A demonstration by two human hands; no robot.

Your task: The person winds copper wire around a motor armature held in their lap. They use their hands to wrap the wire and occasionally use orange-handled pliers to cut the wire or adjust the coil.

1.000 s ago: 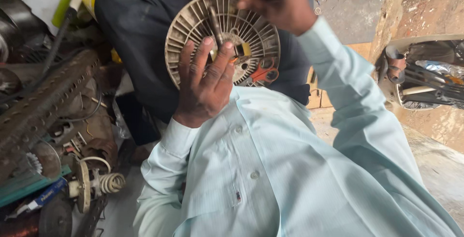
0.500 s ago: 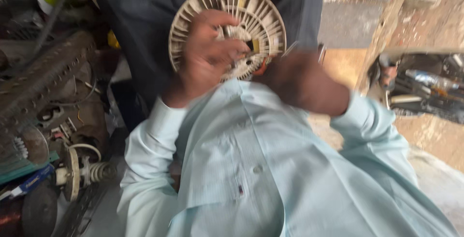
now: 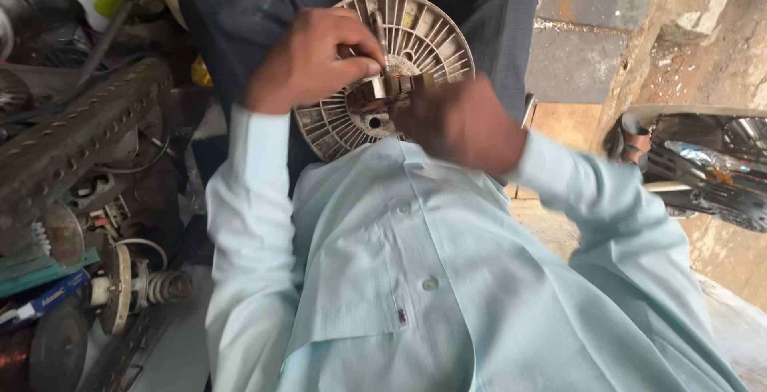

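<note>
Upper centre of the frame, a round white slotted fan disc (image 3: pixel 415 36) sits against dark trousers (image 3: pixel 240 16); the left hand (image 3: pixel 315 60) curls over its hub, fingers pinched on a small dark metal part (image 3: pixel 383 88); the right hand (image 3: pixel 463 124), blurred, presses in just beside it, whether its fingers are closed I cannot tell; rusty machine parts (image 3: pixel 72 136) crowd the left edge
</note>
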